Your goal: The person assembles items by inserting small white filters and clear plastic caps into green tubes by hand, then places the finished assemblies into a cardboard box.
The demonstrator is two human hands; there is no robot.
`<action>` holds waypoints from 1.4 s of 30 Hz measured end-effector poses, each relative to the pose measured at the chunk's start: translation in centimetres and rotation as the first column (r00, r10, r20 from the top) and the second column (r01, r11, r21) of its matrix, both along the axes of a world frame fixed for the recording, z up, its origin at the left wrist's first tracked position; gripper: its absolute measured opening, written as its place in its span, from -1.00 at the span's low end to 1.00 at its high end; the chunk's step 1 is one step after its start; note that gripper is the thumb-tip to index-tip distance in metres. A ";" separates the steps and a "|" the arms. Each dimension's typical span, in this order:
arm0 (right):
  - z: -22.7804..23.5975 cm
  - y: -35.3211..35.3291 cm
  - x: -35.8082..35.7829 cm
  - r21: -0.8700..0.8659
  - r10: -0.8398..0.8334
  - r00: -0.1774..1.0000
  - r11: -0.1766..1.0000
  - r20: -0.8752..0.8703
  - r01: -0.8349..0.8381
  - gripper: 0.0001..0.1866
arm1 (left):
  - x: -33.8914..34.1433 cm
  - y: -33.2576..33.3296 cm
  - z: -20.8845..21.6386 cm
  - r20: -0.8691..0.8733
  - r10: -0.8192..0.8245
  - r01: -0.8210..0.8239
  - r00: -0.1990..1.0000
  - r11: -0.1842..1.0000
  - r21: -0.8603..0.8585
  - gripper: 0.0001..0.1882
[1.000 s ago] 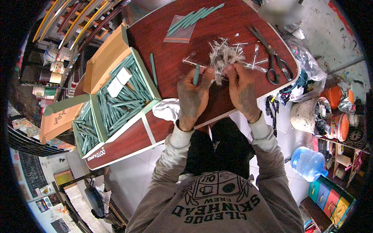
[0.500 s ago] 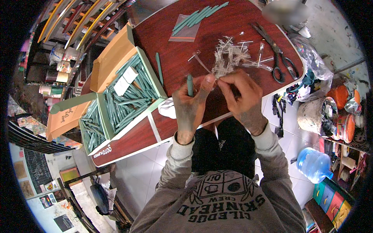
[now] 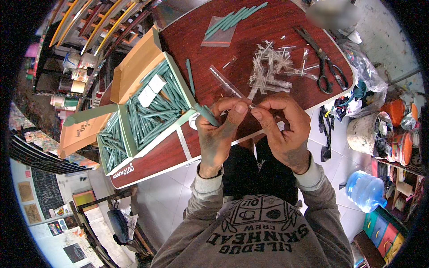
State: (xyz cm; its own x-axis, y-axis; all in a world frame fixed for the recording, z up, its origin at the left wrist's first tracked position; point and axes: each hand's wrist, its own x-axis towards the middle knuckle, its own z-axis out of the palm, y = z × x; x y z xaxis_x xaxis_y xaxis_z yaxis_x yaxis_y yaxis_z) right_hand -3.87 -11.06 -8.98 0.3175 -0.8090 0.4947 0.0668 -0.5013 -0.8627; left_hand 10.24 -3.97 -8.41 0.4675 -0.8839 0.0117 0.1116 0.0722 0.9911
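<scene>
My left hand (image 3: 218,134) is closed, a slim green stick (image 3: 206,114) tucked between thumb base and fingers. Its thumb and forefinger also pinch a narrow clear plastic sleeve (image 3: 225,81), which slants away toward the far left. At the near end of that sleeve, my right hand (image 3: 286,127) pinches with thumb and forefinger, the fingertips of both hands almost meeting. Just beyond them lies a heap of narrow clear plastic sleeves (image 3: 271,62). To the left, an open green box (image 3: 187,115) holds many similar green sticks and a small white packet (image 3: 152,90).
Large black scissors (image 3: 322,62) rest at the table's right. A flat clear bag (image 3: 219,41) lies under several green sticks (image 3: 237,18) at the far side. One loose stick (image 3: 190,77) is beside the box. A blue water jug (image 3: 364,191) is on the floor at right.
The green stick in my left hand has tipped from upright to leaning left. The clear sleeve now stretches out from between my fingertips, and both hands sit slightly nearer to me.
</scene>
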 end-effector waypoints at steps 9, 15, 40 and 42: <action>1.1 0.5 -0.3 -0.075 0.119 0.993 0.990 -0.004 -0.119 -0.71 | -0.4 0.3 0.4 -0.166 -0.005 -0.021 0.986 0.987 -0.157 -0.77; 1.4 0.9 0.1 -0.139 0.158 0.986 0.979 0.053 -0.149 -0.65 | -0.8 0.6 1.1 -0.501 -0.122 0.043 0.857 0.985 -0.166 -0.75; 2.7 1.5 1.6 -0.182 0.131 0.989 0.976 0.063 -0.118 -0.62 | -2.9 1.3 3.6 -0.377 0.198 -0.217 0.905 0.976 -0.006 -0.75; 2.8 2.2 1.7 -0.025 0.125 0.979 0.992 0.160 -0.122 -0.69 | -2.4 2.0 3.4 -0.162 0.155 -0.158 0.974 0.988 -0.001 -0.76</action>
State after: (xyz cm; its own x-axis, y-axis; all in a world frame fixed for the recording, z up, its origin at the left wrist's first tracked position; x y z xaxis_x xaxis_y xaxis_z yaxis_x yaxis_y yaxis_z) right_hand -2.17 -8.82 -6.23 0.3296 -0.7605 0.5594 0.2668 -0.4934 -0.8279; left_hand 7.82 -2.01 -5.06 0.5967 -0.7999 -0.0636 0.2559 0.1146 0.9599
